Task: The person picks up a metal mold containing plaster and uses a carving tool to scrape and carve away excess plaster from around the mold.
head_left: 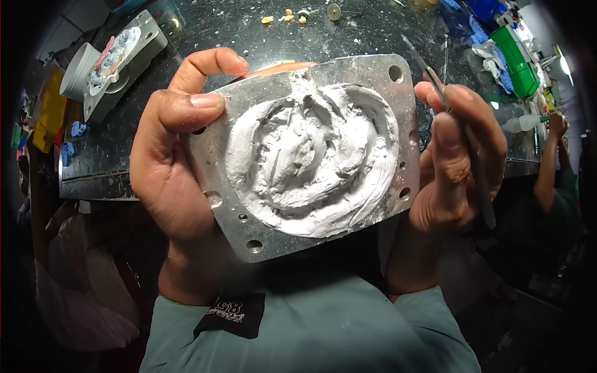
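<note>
My left hand (180, 137) grips the left edge of a metal dental flask half (249, 247), thumb on its face and fingers reaching behind. White plaster (314, 214) fills the flask in a rounded, uneven mass with deep hollows, and a channel runs up to the top edge. Between the thumb and fingers of my right hand (460, 149) is a slim metal carving tool (426, 68), its pointed tip up and away from the plaster. The right hand is beside the flask's right edge; whether its hidden fingers support the flask, I cannot tell.
Another metal flask half (149, 46) rests by a round white container (78, 71) at the back left. Small yellowish pieces (289, 17) and a disc-headed metal tool (334, 11) lie on the dark speckled table (205, 31). A green bin (516, 62) and a co-worker's arm (550, 161) are at right.
</note>
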The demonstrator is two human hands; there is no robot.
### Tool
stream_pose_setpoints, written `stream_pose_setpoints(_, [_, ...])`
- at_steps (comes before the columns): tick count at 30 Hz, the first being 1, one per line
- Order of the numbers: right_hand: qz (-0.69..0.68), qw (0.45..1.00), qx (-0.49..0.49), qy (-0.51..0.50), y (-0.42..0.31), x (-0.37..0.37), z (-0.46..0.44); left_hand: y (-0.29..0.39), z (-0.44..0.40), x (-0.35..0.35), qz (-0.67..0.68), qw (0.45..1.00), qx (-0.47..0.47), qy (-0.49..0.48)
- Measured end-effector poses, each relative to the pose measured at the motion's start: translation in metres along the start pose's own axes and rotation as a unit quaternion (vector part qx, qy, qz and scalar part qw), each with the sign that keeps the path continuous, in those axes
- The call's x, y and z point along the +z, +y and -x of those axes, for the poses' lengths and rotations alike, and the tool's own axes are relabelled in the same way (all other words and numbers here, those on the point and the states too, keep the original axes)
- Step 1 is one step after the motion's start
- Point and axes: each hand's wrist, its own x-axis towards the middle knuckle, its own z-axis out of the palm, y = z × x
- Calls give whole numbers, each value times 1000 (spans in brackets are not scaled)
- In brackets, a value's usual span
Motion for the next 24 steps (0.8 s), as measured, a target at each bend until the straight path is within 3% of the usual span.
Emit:
stream_pose_setpoints(5, [13, 993, -57, -101, 2, -16, 6, -2, -1, 1, 31, 999, -28, 20])
stream_pose_setpoints(10, [-22, 989, -2, -149, -24, -10, 25, 2, -3, 3, 44, 997, -54, 32])
stream_pose_setpoints(24, [7, 988, 36, -150, -40, -10, 28, 4, -2, -3, 46, 996, -72, 23])
